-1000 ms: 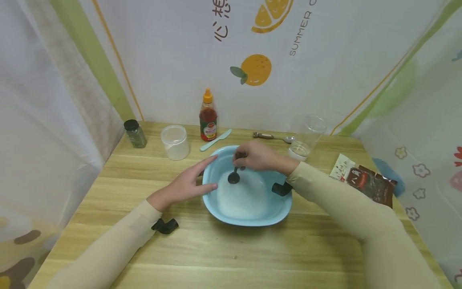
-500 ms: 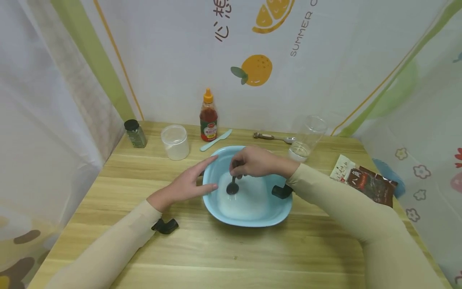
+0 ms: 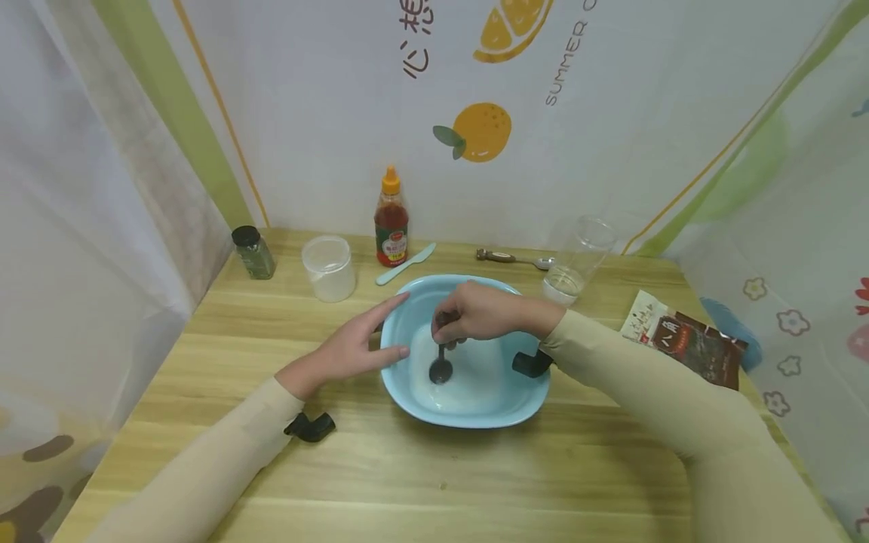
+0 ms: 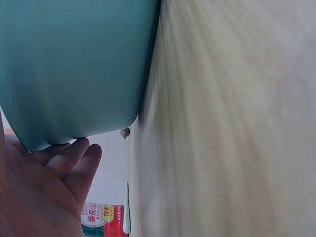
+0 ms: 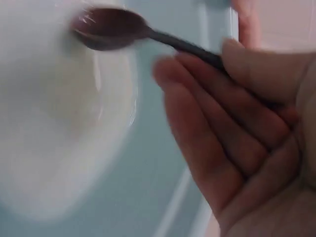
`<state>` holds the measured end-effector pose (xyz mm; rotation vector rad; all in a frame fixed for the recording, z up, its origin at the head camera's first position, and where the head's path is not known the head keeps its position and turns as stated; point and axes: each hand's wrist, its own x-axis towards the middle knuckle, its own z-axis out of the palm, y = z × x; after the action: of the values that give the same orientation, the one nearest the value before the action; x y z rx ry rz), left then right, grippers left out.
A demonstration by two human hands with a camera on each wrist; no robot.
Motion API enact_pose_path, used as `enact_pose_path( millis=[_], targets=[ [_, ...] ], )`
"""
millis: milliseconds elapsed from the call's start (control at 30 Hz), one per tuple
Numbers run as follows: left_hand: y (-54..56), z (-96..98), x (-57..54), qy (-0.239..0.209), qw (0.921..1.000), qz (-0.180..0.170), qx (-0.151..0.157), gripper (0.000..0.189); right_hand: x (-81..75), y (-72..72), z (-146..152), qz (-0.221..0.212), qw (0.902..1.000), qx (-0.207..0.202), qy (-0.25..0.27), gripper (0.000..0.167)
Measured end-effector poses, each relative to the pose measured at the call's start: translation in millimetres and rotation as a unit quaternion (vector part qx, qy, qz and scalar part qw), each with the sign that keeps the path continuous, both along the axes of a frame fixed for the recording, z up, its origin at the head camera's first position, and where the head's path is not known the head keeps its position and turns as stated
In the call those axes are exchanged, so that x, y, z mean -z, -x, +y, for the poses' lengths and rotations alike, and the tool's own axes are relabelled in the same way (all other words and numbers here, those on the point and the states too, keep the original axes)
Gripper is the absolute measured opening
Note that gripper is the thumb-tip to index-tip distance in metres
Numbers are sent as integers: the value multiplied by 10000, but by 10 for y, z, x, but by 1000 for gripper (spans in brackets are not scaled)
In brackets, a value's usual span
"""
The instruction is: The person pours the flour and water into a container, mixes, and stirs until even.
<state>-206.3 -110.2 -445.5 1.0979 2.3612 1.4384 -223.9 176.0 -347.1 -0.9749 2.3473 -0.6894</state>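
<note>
My right hand pinches the thin handle of a dark brown spoon between thumb and fingers. The spoon's bowl is inside a light blue basin, over or in the whitish contents. In the right wrist view the spoon looks wet and slightly blurred, and the other fingers lie loosely below the handle. My left hand rests at the basin's left side, thumb and forefinger spread at the rim. In the left wrist view, its other fingers touch the basin's outer wall.
Behind the basin stand a green-filled jar, a clear tub, a red sauce bottle and a tall clear cup. A pale green plastic knife and a metal spoon lie there. A brown packet lies right.
My right hand has moved the spoon toward me within the basin, from near the back to about its middle. My left hand stays at the rim.
</note>
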Motion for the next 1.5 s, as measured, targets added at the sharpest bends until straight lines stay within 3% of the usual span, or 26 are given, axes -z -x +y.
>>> enact_pose_path(
  millis=[167,267,333,400,500,567,700,767,833,933,1067,1167,1267,1367,1433,1500],
  targets=[
    [17,16,45,16,10000,-13,9,91,23,68,134,950,9905,995,16,11],
    [37,20,41,25,10000,48,-18,92,-20,38,235,1089,9855,1246,-381,12],
    [41,17,34,3,10000,81,-20,92,-55,-1,254,927,9884,989,-679,12],
    [35,7,28,-14,10000,93,-15,91,-65,-33,220,499,9944,566,-733,12],
    [22,-3,38,-16,10000,44,-7,91,-46,-50,97,-110,9987,3,-490,11],
    [16,-5,51,-4,10000,13,-2,92,-15,-26,18,-268,9994,-4,-221,10],
    [21,8,71,-14,10000,11,27,91,11,52,-3,610,9952,763,-42,11],
    [25,12,68,-3,10000,45,18,91,5,76,63,1058,9871,1181,-209,12],
    [27,12,58,8,10000,53,24,92,-33,63,124,1170,9835,1262,-566,12],
    [19,0,39,12,10000,32,-21,92,-81,13,140,803,9903,658,-921,13],
    [11,-22,41,-2,10000,-13,-49,91,-58,-22,-18,-41,9980,-302,-560,12],
    [11,-25,49,53,10000,4,-38,91,1,20,-131,-281,9989,-328,-179,10],
    [12,-17,34,76,10000,3,-54,91,36,105,-133,149,9996,213,62,11],
    [18,-10,13,36,10000,-16,-48,91,31,167,-31,917,9915,925,60,12],
    [18,-12,5,27,10000,-14,-37,91,5,163,60,1285,9846,1171,-201,11],
    [11,-22,4,21,10000,-20,-28,92,-49,114,124,1366,9822,1120,-642,11]
  ],
)
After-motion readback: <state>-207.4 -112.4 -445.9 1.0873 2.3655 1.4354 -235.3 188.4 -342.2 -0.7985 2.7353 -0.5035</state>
